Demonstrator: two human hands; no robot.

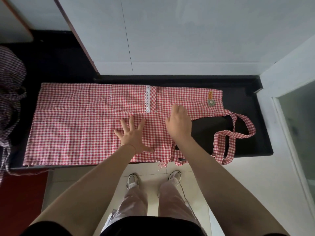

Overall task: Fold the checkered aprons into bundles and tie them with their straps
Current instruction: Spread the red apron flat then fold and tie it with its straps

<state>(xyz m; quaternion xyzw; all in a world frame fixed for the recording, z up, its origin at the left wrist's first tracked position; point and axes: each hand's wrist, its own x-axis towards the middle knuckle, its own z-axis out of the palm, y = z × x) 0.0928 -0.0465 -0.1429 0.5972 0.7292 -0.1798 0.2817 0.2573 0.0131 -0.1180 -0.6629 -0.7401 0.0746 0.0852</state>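
We see the red-and-white checkered cloth apron (pixel 71 123) spread flat along the black stone counter (pixel 252 133), straps (pixel 238 133) near its right end. Left hand (pixel 133 137) presses it, fingers splayed; right hand (pixel 179 123) rests open on the cloth, gripping nothing.

The red checkered apron (pixel 71 123) is covering most of the black counter (pixel 252 142), leaving bare surface at the right inside the strap loop (pixel 238 132), while a dark checkered pile (pixel 10 92) is crowding the left end and the white wall (pixel 187 40) is closing off the back.
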